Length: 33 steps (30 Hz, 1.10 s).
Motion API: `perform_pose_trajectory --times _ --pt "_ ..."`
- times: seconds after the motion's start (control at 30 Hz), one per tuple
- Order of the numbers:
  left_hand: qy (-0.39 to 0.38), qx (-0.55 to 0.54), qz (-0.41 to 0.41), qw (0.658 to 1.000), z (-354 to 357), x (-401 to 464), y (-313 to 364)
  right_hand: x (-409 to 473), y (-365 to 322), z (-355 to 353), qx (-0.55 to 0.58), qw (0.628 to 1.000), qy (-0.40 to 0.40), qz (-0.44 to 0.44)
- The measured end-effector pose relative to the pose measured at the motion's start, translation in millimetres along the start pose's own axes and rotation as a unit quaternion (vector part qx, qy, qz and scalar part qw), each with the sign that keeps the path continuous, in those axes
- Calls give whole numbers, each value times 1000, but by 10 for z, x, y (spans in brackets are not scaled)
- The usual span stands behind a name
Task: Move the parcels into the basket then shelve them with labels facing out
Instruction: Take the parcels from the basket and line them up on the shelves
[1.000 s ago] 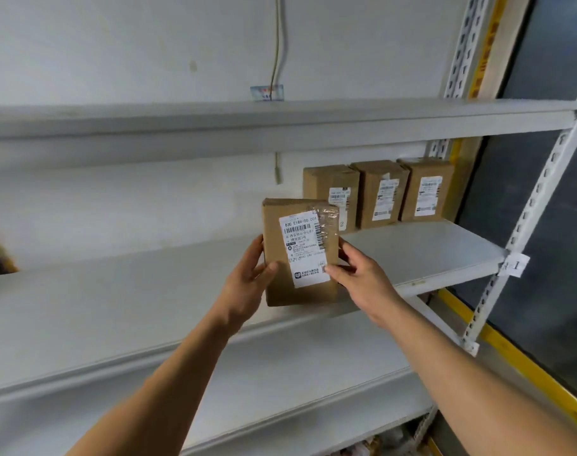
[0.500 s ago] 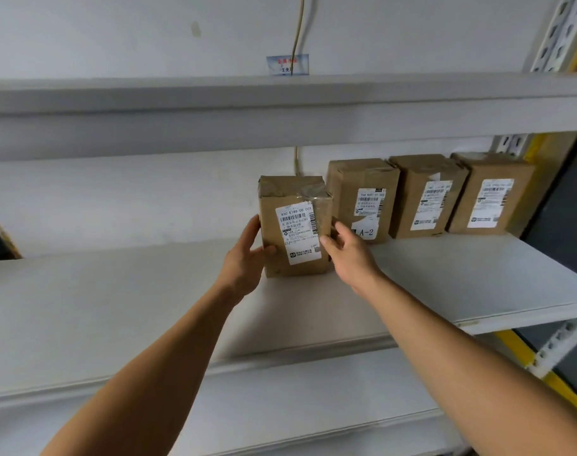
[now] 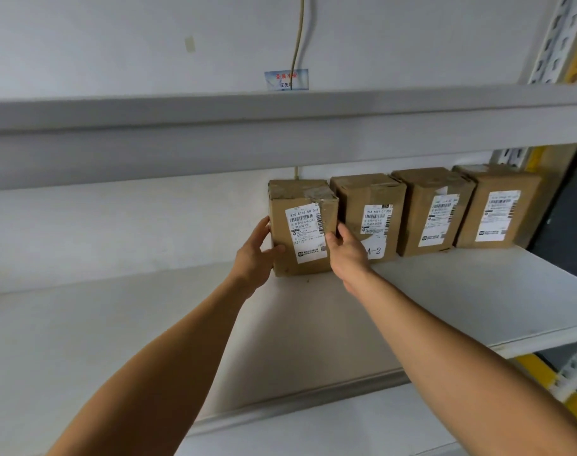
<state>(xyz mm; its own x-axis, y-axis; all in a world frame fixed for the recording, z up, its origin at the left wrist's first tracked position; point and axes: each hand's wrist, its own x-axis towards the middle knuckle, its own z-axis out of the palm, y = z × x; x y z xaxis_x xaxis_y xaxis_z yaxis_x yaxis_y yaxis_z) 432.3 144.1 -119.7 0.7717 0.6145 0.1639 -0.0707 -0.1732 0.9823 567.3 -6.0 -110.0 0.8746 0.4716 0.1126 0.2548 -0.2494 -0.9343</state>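
Left hand (image 3: 256, 255) and right hand (image 3: 344, 250) clasp a parcel (image 3: 302, 227) by its sides, standing it upright on the grey shelf (image 3: 445, 291), label (image 3: 307, 233) outward for reading. It touches or nearly touches three parcels (image 3: 435, 212) to its right, apparently extending the row. All are taped brown cardboard blocks with white printed labels.

— What's behind it all?
— A white wall (image 3: 116, 44), a cable (image 3: 297, 34) running down it past a small blue sign (image 3: 286, 79).
— And the furniture?
— Grey shelves (image 3: 83, 340), a perforated upright (image 3: 553, 37) on the right, yellow trim (image 3: 543, 373) below.
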Motion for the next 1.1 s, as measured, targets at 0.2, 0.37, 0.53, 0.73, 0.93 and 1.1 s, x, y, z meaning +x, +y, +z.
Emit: perform_pose_trajectory --times 0.2,0.37,0.53,0.73,0.93,1.1 --pt "6 -13 9 1000 13 64 -88 96 65 81 0 1000 12 -3" --pt "22 10 16 1000 20 57 -86 82 64 68 -2 1000 7 -2" --pt "39 54 -5 998 30 5 -9 51 34 -6 9 1000 -14 1" --pt "103 102 -66 987 79 -264 119 -62 149 -188 16 998 -53 -19" --pt "130 212 -48 967 135 -779 207 -422 295 -507 -15 994 -79 -68" --pt "78 250 1 965 216 -1118 274 -936 333 -813 -81 990 -55 -106"
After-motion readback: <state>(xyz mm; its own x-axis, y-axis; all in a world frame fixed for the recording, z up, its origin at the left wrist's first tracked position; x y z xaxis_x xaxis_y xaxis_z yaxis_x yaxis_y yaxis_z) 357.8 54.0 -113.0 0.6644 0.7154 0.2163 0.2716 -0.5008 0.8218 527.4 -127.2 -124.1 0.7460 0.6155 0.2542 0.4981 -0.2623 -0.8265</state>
